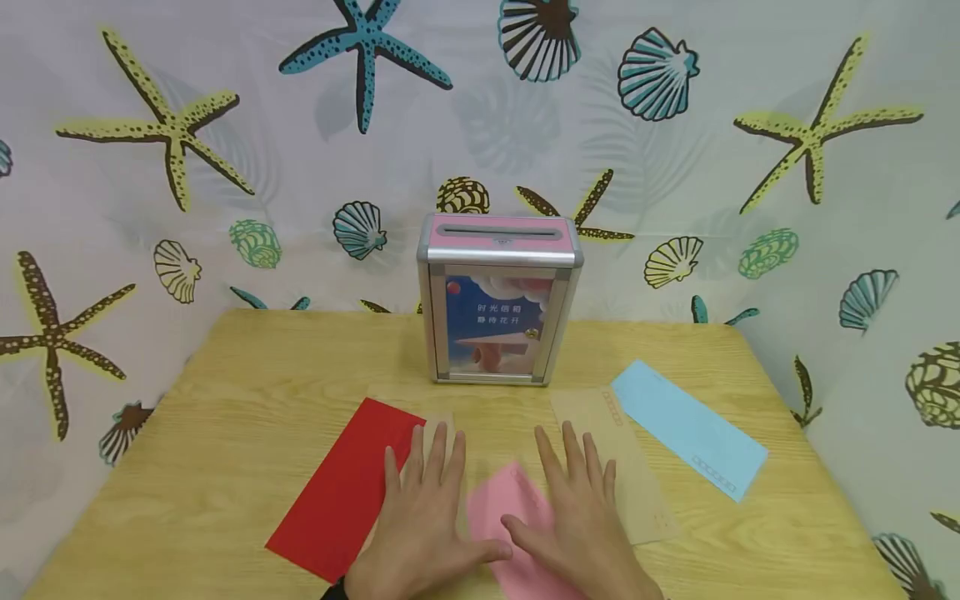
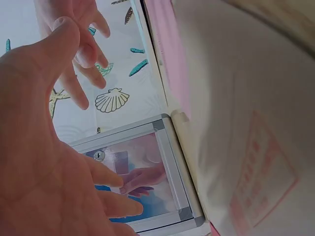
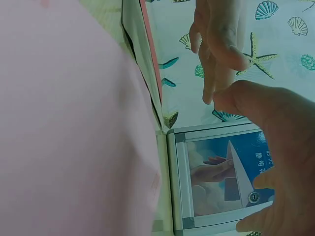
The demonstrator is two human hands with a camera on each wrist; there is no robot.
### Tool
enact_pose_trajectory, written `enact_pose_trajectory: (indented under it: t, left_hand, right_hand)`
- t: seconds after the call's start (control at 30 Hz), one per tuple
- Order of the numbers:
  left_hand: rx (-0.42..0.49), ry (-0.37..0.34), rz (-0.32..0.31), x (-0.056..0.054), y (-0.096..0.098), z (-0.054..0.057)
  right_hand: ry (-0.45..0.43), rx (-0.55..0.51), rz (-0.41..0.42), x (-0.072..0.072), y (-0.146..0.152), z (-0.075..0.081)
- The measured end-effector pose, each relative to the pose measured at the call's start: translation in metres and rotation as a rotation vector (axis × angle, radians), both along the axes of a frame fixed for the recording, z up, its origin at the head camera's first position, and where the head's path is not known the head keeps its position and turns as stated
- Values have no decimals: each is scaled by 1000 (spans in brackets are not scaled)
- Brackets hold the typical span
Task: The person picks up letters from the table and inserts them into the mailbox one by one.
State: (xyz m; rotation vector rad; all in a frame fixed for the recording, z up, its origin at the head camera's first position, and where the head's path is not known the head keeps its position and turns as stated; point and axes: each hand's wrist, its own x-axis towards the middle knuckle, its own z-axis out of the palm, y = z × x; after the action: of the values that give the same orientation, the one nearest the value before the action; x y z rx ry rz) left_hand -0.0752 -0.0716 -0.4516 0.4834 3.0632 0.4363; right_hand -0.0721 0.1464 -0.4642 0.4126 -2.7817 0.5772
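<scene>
My left hand (image 1: 420, 521) is spread with straight fingers, palm down, over the inner edge of a red envelope (image 1: 337, 492). Under it lies a pale envelope with a red printed mark, mostly hidden in the head view but large in the left wrist view (image 2: 256, 98). My right hand (image 1: 585, 521), also spread, hovers between a pink envelope (image 1: 487, 504) and a tan envelope (image 1: 637, 475), covering part of each. Both thumbs point inward over the pink envelope. Neither hand holds anything. The wrist views show gaps between palms and paper.
A silver-framed letter box (image 1: 498, 321) with a pink top and a slot (image 1: 498, 232) stands upright at the back centre. To the right lies a light blue envelope (image 1: 693, 429), angled on the wooden table (image 1: 202, 467). Behind hangs a cloth (image 1: 300, 158) printed with shells and starfish.
</scene>
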Motion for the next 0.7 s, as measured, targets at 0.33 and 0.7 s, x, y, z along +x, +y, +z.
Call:
enact_pose_trajectory:
  t: [0.33, 0.7]
  left_hand:
    - [-6, -76, -62, -4, -2, -4]
    - [70, -225, -156, -2, -9, -6]
  right_hand:
    - [-358, 37, -54, -1, 0, -7]
    - [-526, 18, -54, 3, -5, -12]
